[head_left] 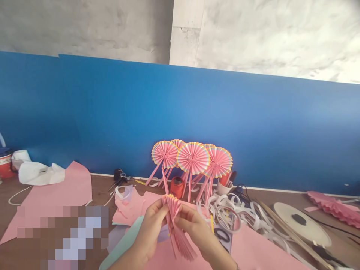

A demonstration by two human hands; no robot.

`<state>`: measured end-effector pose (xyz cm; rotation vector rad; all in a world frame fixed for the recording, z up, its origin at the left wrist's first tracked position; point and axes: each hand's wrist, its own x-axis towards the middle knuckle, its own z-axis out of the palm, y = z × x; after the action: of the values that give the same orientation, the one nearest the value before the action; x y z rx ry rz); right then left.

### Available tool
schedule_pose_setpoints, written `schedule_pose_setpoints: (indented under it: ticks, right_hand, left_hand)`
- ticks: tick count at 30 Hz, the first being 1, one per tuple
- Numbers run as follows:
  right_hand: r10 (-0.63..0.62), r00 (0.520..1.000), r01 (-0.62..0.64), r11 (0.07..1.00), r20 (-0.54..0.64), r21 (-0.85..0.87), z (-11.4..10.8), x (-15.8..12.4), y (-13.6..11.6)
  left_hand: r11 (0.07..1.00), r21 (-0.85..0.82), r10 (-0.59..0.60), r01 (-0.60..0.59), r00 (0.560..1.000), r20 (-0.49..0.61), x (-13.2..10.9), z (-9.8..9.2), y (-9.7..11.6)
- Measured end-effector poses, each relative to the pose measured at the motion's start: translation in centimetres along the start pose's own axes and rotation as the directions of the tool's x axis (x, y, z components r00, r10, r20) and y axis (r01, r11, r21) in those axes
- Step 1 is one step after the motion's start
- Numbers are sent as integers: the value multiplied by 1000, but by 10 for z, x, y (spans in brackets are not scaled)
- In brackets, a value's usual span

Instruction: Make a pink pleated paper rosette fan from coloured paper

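Note:
Both hands hold a pleated pink paper fan, folded narrow, its pleats spreading at the top and the bottom, with yellow at the upper edge. My left hand is closed on its left side, thumb and fingers pinching the folds. From the right, my right hand grips it near the middle, fingertips pressed on the pleats. Beneath them lie sheets of pink paper and a pale green sheet. Behind stand several opened round pink fans with colored rims and pink strip handles.
Behind the fans is a blue partition. An orange-red spool and a white cup holding tools stand before it. To the right are tangled white strips, black-handled scissors, a wooden stick and a round cream disc.

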<state>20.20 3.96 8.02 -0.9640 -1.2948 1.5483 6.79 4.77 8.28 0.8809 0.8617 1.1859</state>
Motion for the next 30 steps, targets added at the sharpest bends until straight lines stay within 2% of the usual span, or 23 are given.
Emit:
schedule_pose_setpoints:
  ticks: [2, 7, 11, 15, 19, 24, 30]
  right_hand:
    - [-2, 1000, 2, 1000, 6, 26, 0, -1, -2]
    - [20, 1000, -21, 997, 15, 72, 1, -3, -7]
    - [-5, 1000, 3, 998, 27, 61, 1, -3, -3]
    - [-41, 996, 35, 996, 79, 78, 0, -5, -2]
    - [-31, 996, 22, 994, 84, 105, 1, -6, -4]
    - [42, 998, -43, 998, 35, 39, 5, -3, 1]
    - [64, 997, -62, 997, -39, 49, 4, 1, 5]
  left_hand:
    - [1000, -16, 7, -7, 1000, -5, 1, -1, 0]
    - [995, 17, 97, -95, 989, -108, 3, -2, 2]
    - [987, 91, 141, -132, 985, -104, 4, -2, 1]
    - [977, 94, 202, -191, 971, -127, 5, -5, 1]
    - [985, 85, 160, -150, 979, -124, 6, -6, -1]
    - [987, 116, 121, -107, 985, -126, 3, -2, -2]
    - [998, 43, 54, -52, 997, -53, -3, 2, -2]
